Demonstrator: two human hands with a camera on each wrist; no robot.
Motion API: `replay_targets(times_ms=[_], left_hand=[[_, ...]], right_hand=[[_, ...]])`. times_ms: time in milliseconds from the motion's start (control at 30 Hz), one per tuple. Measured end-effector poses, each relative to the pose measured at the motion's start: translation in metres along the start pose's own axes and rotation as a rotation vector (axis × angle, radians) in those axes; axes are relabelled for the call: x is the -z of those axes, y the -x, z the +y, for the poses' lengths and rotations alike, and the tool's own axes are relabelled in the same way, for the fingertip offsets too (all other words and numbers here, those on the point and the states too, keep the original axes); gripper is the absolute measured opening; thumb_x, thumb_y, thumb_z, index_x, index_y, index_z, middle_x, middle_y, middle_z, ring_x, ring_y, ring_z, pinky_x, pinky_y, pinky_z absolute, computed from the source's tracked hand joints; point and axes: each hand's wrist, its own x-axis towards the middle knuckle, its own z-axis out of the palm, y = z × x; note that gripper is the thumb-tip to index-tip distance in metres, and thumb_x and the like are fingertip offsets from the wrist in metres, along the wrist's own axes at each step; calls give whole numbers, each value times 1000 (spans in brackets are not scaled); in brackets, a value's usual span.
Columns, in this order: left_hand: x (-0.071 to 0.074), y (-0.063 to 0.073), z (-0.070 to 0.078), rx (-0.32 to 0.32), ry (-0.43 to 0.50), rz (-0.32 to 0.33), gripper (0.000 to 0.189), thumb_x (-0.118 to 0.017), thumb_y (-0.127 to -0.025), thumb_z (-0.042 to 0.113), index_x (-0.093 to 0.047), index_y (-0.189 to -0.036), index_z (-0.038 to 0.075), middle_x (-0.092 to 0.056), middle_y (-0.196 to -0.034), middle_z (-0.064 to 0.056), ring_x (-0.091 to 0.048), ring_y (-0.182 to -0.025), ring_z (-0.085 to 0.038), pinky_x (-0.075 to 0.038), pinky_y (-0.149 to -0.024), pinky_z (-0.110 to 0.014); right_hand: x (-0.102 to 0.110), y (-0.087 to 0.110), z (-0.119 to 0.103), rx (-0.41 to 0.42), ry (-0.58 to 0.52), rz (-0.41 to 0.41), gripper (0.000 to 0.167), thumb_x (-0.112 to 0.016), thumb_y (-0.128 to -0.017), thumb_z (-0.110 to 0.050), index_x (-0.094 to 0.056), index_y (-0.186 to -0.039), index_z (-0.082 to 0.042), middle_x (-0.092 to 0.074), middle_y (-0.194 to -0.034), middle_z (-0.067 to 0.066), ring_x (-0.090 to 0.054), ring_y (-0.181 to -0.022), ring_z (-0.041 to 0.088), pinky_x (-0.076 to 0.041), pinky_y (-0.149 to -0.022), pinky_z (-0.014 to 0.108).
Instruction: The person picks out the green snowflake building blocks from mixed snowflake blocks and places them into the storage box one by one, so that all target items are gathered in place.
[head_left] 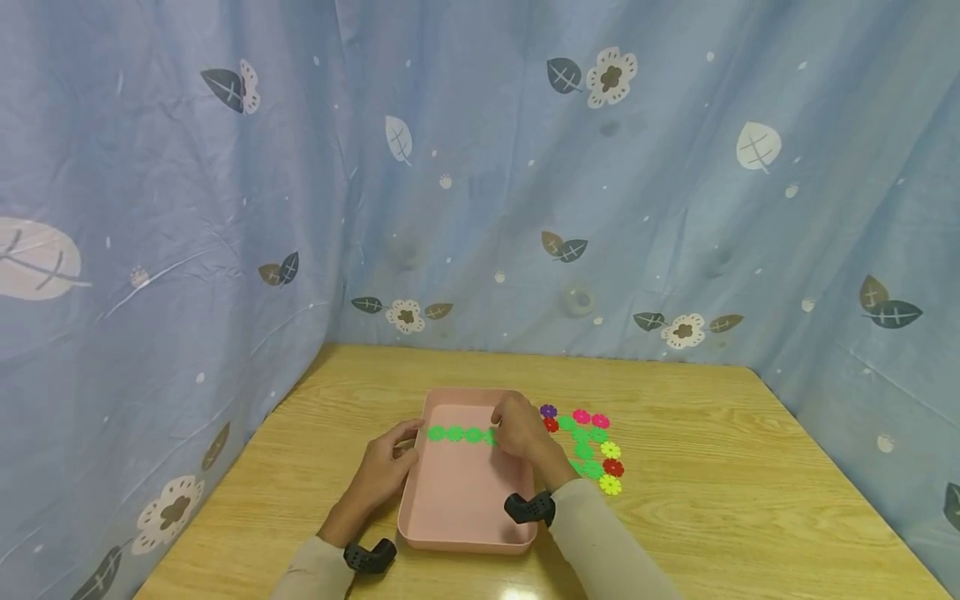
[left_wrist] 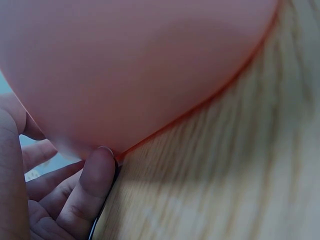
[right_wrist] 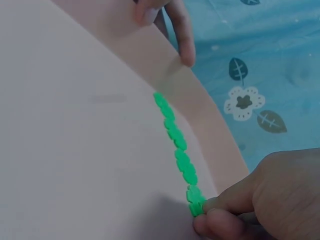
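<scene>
A pink tray (head_left: 465, 508) lies on the table with a row of several green flower-shaped pieces (head_left: 455, 433) across its floor. My right hand (head_left: 521, 429) reaches over the tray's right side. In the right wrist view its thumb and finger pinch the green flower piece (right_wrist: 196, 207) at the near end of the row. At the tray's left wall rests my left hand (head_left: 386, 467), thumb and forefinger spread apart along the rim. The left wrist view shows its thumb (left_wrist: 98, 170) against the outside of the tray.
To the right of the tray, flower pieces lie grouped on the wooden table (head_left: 720, 467): green pieces (head_left: 583, 450), yellow (head_left: 611, 484), red (head_left: 612, 467), pink (head_left: 582, 416) and purple (head_left: 548, 411). A blue patterned curtain (head_left: 480, 208) hangs behind the table and along its sides.
</scene>
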Motion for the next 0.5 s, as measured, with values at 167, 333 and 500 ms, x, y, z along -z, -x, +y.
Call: replay_targets(times_ms=[167,333,500], left_hand=[[1,-1,1,2,-2,-1,48,-55,-95,3,-57,-143,6,-62,-133,-24,-72,-102,-34,-61,-74,-31],[1,-1,0,1,0,-13,49,-54,-95,3,-55,-144,6,-61,-134,-26,-72,-102,-36,-61,-73,-31],[1,-1,-1,6,15,-19,50,-54,-94,3,-54,-144,5,-60,-135,-28,-72,-102,-37,-62,-73,-32]], right_hand=[[-3,-1,-2,19,32,30,21,-66,-77,10,-64,-62,-5,-56,-78,1,-44,-62,11,-36,-49,24],[-5,-1,-3,31,54,37,46,-67,-73,11,-35,-55,-16,-26,-66,-3,-12,-52,9,-13,-44,23],[-6,-1,-1,10,74,46,22,-72,-73,8,-62,-59,-6,-55,-77,4,-29,-56,11,-26,-46,25]])
